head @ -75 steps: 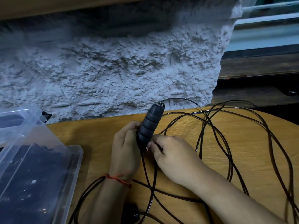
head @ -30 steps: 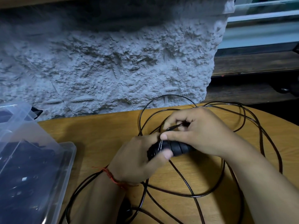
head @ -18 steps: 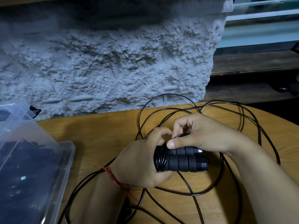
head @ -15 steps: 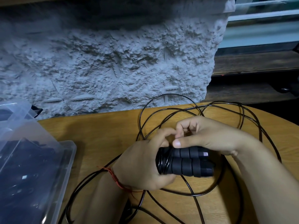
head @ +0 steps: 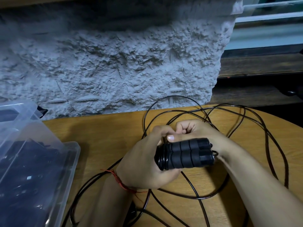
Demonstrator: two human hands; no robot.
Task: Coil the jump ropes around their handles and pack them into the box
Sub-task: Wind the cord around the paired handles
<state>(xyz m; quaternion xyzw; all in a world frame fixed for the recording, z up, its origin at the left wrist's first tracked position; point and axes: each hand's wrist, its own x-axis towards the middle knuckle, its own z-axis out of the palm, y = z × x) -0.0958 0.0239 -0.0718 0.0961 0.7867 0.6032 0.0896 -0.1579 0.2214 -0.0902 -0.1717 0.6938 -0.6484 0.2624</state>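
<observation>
Box (head: 49, 161) on the left of the table (head: 106, 128); two handles (head: 188, 156) side by side over its middle, rope (head: 176, 96) spread around them, wall (head: 114, 63) behind.

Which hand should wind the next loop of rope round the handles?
Right. The right hand sits by the coils and seems to pinch the rope, while the left hand grips both handles, so it is busy.

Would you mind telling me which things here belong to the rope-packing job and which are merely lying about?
Job: left hand gripping the paired handles; right hand beside them; rope, mostly loose on the table; clear box.
Not part of it: rough white wall; window frame; red wrist thread.
</observation>
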